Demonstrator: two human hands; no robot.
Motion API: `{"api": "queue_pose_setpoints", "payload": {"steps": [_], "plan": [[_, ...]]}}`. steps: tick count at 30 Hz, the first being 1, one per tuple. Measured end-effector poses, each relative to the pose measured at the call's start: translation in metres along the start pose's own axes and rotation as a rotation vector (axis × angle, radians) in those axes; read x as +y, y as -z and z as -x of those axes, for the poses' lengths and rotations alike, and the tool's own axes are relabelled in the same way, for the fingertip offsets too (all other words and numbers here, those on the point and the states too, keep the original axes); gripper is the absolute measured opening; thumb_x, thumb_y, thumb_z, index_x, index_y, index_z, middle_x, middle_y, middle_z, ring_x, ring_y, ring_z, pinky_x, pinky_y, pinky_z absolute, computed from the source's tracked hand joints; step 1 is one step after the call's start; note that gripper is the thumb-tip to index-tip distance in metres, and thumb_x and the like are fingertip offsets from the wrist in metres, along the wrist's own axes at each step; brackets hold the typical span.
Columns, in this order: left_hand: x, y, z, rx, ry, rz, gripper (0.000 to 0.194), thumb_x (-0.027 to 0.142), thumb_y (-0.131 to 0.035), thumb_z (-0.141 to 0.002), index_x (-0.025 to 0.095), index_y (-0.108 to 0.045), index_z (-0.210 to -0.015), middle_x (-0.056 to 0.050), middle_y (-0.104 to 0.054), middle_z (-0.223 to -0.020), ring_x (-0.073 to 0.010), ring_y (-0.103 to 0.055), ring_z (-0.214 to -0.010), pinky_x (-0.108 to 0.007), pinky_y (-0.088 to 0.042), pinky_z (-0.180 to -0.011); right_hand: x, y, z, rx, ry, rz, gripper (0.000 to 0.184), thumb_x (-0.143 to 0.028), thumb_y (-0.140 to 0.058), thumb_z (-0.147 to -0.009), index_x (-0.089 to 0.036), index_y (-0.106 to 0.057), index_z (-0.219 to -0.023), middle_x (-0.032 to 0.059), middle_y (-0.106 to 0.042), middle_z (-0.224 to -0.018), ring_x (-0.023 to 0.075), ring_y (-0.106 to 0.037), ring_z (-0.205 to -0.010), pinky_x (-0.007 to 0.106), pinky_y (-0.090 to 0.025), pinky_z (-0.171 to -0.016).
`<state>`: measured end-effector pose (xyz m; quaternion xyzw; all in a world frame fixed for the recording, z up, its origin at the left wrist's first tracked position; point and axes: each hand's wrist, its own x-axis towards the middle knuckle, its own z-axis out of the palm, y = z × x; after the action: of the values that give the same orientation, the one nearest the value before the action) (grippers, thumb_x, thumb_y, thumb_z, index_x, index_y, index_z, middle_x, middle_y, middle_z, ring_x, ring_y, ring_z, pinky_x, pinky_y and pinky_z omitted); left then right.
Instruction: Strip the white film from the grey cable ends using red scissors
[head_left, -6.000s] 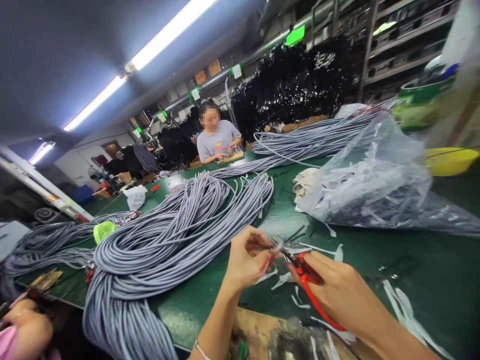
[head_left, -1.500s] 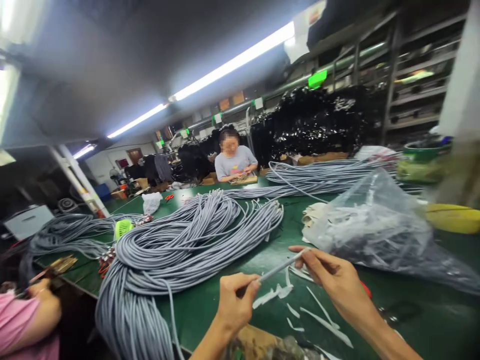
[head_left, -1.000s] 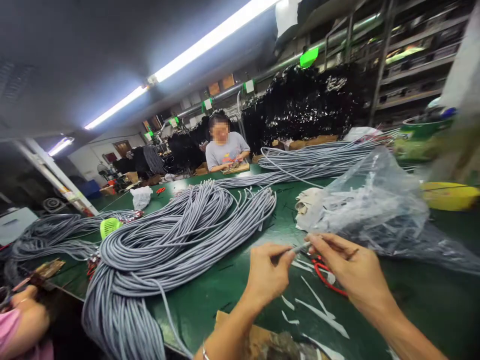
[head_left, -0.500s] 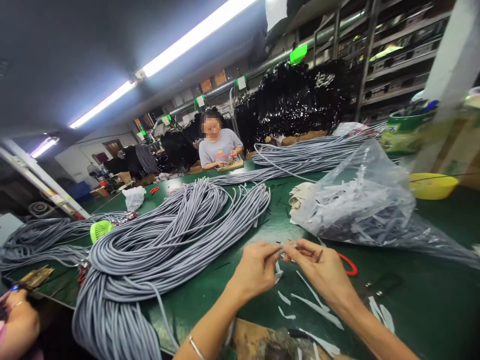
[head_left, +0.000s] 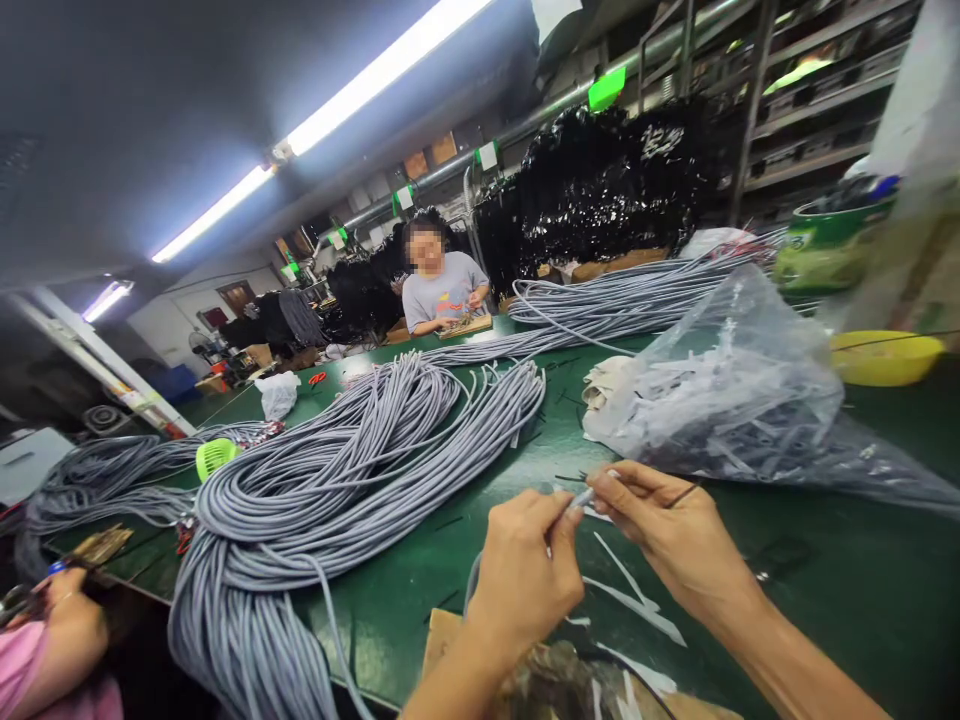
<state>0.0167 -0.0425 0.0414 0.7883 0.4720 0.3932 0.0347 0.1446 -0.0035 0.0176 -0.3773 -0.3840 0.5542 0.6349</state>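
Note:
My left hand (head_left: 531,560) is closed around a grey cable (head_left: 582,497), its end sticking out between thumb and forefinger. At that end, the fingertips of my right hand (head_left: 667,525) pinch the whitish tip. A thin dark piece (head_left: 684,496) pokes out between the right hand's fingers; its kind cannot be made out. Below the hands lie white strips (head_left: 634,605) on the green tabletop (head_left: 397,600). Nearer me is a wooden board (head_left: 442,640) with a dark, worn lump (head_left: 555,680) on it, partly hidden by my left forearm.
A big coil of grey cables (head_left: 300,530) covers the left. A clear bag of scraps (head_left: 720,420) lies at right, near a yellow bowl (head_left: 885,357) and green bucket (head_left: 829,245). A person (head_left: 444,285) sits opposite; another person's arm (head_left: 67,620) shows at left.
Both hands have shifted slightly, the right one rightward, and the grey cable end now shows between them. The camera view has moved a little. The red handle beside the right hand is no longer visible.

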Motion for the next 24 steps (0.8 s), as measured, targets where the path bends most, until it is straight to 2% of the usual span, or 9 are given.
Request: {"api": "queue_pose_setpoints", "payload": {"steps": [3,6,10,12,15,18,21,24], "plan": [[-0.007,-0.004,-0.004,0.008,-0.037,0.05,0.031,0.015,-0.043,-0.089,0.012,-0.071,-0.077,-0.003,-0.058,-0.054,-0.0133,-0.048,-0.048,-0.024,-0.038,-0.049,0.003,-0.003,0.004,-0.019,-0.001,-0.003,0.049,-0.058,-0.084,-0.036,-0.017,-0.061,-0.05,-0.0006,-0.054,-0.046,0.0059,-0.036,-0.039,0.02,-0.026,-0.035],[-0.013,-0.008,-0.006,-0.003,0.004,0.143,0.033,0.02,-0.044,-0.089,0.012,-0.073,-0.074,-0.001,-0.051,-0.049,-0.0117,-0.042,-0.044,-0.023,-0.031,-0.044,0.005,-0.006,0.005,-0.009,0.048,0.036,0.049,-0.059,-0.083,-0.04,-0.018,-0.059,-0.05,-0.0022,-0.051,-0.045,0.0059,-0.035,-0.039,0.02,-0.026,-0.035],[-0.013,-0.009,-0.003,0.036,0.118,0.267,0.033,0.025,-0.046,-0.09,0.012,-0.076,-0.088,-0.001,-0.053,-0.051,-0.0106,-0.039,-0.044,-0.022,-0.03,-0.043,0.0,-0.001,0.001,0.199,0.193,0.116,0.053,-0.07,-0.072,-0.05,-0.02,-0.059,-0.061,-0.0027,-0.052,-0.046,0.0091,-0.042,-0.04,0.022,-0.034,-0.038],[-0.013,-0.007,-0.001,0.095,0.161,0.29,0.034,0.027,-0.046,-0.09,0.011,-0.076,-0.094,-0.003,-0.059,-0.056,-0.0113,-0.043,-0.046,-0.022,-0.033,-0.044,-0.002,0.003,0.0,0.268,0.269,0.255,0.054,-0.074,-0.065,-0.056,-0.021,-0.059,-0.068,-0.0026,-0.054,-0.047,0.0114,-0.047,-0.041,0.023,-0.038,-0.04],[-0.014,-0.006,0.0,0.161,0.205,0.297,0.034,0.027,-0.046,-0.09,0.011,-0.075,-0.096,-0.006,-0.065,-0.062,-0.0126,-0.048,-0.051,-0.022,-0.039,-0.048,-0.001,0.004,0.004,0.151,0.42,0.595,0.047,-0.069,-0.051,-0.074,-0.023,-0.061,-0.072,-0.0021,-0.057,-0.046,0.014,-0.052,-0.039,0.023,-0.04,-0.039],[-0.016,-0.007,0.001,0.191,0.209,0.287,0.033,0.028,-0.046,-0.09,0.011,-0.076,-0.092,-0.005,-0.064,-0.06,-0.0133,-0.049,-0.051,-0.023,-0.042,-0.051,0.004,-0.001,0.012,0.032,0.678,0.839,0.045,-0.053,-0.037,-0.089,-0.025,-0.064,-0.066,0.0014,-0.067,-0.054,0.0162,-0.062,-0.045,0.023,-0.041,-0.04],[-0.017,-0.009,0.003,0.212,0.191,0.264,0.033,0.028,-0.046,-0.09,0.012,-0.076,-0.089,-0.004,-0.062,-0.058,-0.0129,-0.047,-0.049,-0.023,-0.041,-0.05,0.008,-0.007,0.018,0.021,0.882,0.956,0.045,-0.041,-0.034,-0.094,-0.026,-0.069,-0.07,0.0029,-0.073,-0.065,0.0167,-0.067,-0.052,0.023,-0.044,-0.042],[-0.015,-0.008,0.004,0.202,0.175,0.237,0.034,0.028,-0.046,-0.09,0.012,-0.076,-0.088,-0.002,-0.056,-0.055,-0.0114,-0.042,-0.046,-0.023,-0.035,-0.044,0.008,-0.008,0.019,0.019,0.927,1.007,0.044,-0.036,-0.034,-0.095,-0.026,-0.072,-0.075,0.0032,-0.075,-0.069,0.0167,-0.069,-0.055,0.023,-0.046,-0.045]]}}
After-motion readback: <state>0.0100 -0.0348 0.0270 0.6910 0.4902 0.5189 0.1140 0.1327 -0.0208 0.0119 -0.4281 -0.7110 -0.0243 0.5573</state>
